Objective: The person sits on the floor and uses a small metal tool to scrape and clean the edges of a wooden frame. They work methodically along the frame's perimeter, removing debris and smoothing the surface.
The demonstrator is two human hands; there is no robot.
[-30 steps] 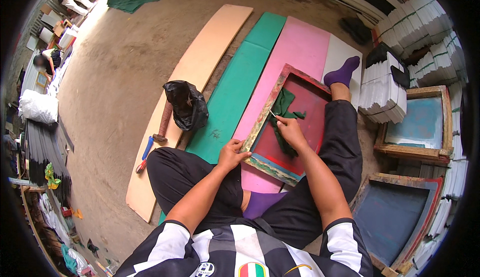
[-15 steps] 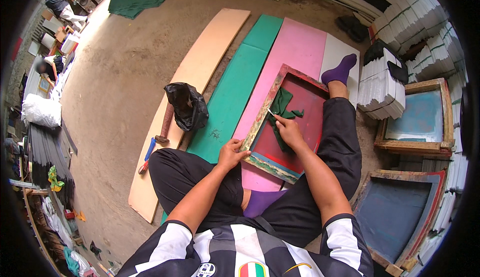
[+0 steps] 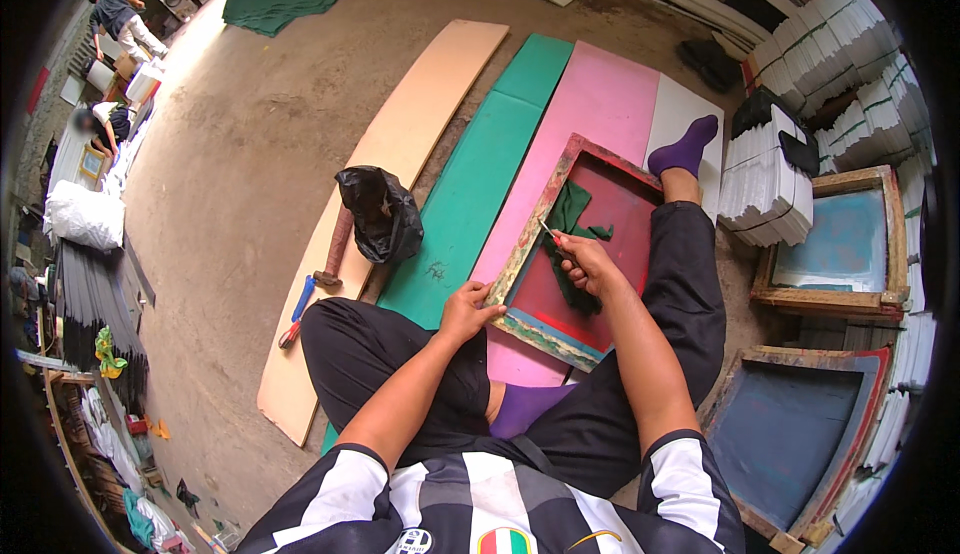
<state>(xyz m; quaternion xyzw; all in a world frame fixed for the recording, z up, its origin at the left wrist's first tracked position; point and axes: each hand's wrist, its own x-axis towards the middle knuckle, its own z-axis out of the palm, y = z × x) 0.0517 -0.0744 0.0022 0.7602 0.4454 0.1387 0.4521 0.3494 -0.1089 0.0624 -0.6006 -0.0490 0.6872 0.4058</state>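
Observation:
A wooden screen-printing frame (image 3: pixel 527 245) with reddish mesh lies tilted across my lap and the pink sheet. My left hand (image 3: pixel 466 312) grips its near left corner, the fingers closed round the wood. In my right hand (image 3: pixel 588 262) is a slim red-handled tool with a thin metal shaft, seemingly a screwdriver (image 3: pixel 549 230); its tip is at the inner edge of the frame's left bar. A dark green cloth (image 3: pixel 570 206) lies crumpled on the mesh, partly hidden by my right hand.
Peach (image 3: pixel 415 104), green (image 3: pixel 480 164) and pink (image 3: pixel 610 94) sheets lie on the floor. A hammer (image 3: pixel 332 254), a blue-handled tool (image 3: pixel 302 297) and a black plastic bag (image 3: pixel 378 214) are at left. More screen frames (image 3: pixel 830 299) and white stacks (image 3: pixel 765 179) stand right. Two people work far left.
My right hand has turned, with its fingers more curled, and the tool's red part now shows. My left hand stays on the frame. The whole view has shifted slightly.

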